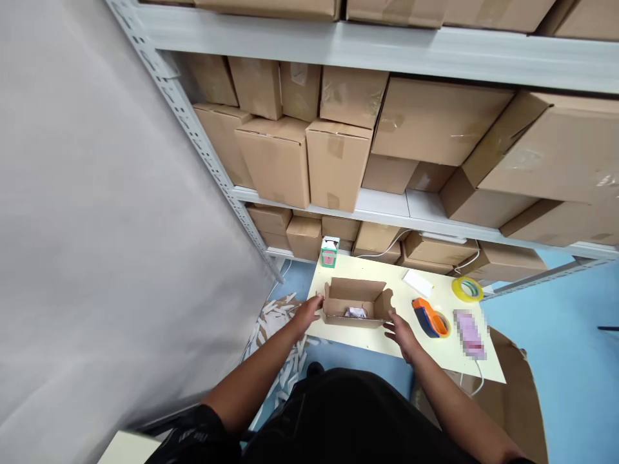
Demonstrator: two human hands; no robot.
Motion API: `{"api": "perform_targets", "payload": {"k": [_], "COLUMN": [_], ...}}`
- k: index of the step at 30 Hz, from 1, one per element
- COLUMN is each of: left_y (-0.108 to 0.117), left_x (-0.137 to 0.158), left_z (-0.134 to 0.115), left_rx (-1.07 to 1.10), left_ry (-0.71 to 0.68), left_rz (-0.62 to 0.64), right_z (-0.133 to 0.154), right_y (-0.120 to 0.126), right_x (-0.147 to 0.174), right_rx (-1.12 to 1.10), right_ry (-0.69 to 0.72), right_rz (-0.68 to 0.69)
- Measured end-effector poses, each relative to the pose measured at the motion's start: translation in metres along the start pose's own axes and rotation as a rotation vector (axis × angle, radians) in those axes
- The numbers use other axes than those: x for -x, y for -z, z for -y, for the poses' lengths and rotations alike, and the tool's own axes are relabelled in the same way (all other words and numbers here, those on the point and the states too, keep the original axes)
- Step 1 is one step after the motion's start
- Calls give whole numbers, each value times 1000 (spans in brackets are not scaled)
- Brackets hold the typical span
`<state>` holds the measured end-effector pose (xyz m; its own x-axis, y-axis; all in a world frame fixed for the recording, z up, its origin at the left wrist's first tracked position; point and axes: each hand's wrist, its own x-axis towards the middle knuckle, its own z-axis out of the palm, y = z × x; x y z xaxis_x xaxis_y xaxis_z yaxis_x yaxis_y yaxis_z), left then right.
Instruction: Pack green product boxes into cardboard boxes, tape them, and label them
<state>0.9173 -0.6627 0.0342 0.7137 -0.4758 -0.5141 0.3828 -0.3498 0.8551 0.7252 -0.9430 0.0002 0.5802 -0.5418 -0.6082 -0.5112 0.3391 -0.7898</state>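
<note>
An open brown cardboard box [349,320] sits near the front edge of a cream table, its flaps raised. Inside it lies a small white-and-purple packet [356,312] whose kind I cannot make out. My left hand [306,316] holds the box at its left end, fingertips on the end flap. At the right end, my right hand [404,336] grips the box by the flap and corner, with the lower fingers somewhat apart. A blue-and-orange tape dispenser [428,318] lies to the right of my right hand.
On the table [338,334] are a green-and-white small carton [329,252], a white flat box [418,283], a yellow tape roll [467,289] and a blurred pink item [469,335] with a cable. Shelves of cardboard boxes [275,161] rise behind. Paper strips [278,322] litter the floor left.
</note>
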Motion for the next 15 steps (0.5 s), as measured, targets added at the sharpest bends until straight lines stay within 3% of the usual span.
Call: {"api": "perform_targets", "payload": {"k": [2, 4, 8, 11, 15], "left_y": [18, 29, 23, 1, -25], "left_x": [-17, -38, -89, -128, -173], "left_z": [-20, -49, -114, -149, -163], "left_rx": [-91, -283, -669, -883, -1162], "left_ry": [-18, -124, -288, -196, -11], "left_rz": [-57, -167, -333, -345, -343], "right_z": [-1, -1, 4, 10, 14], "right_y": [4, 10, 28, 44, 64], "right_x": [6, 12, 16, 13, 8], "right_rx": [26, 57, 114, 157, 204], "right_ry": [23, 73, 171, 173, 171], "right_rz": [4, 11, 52, 57, 39]}}
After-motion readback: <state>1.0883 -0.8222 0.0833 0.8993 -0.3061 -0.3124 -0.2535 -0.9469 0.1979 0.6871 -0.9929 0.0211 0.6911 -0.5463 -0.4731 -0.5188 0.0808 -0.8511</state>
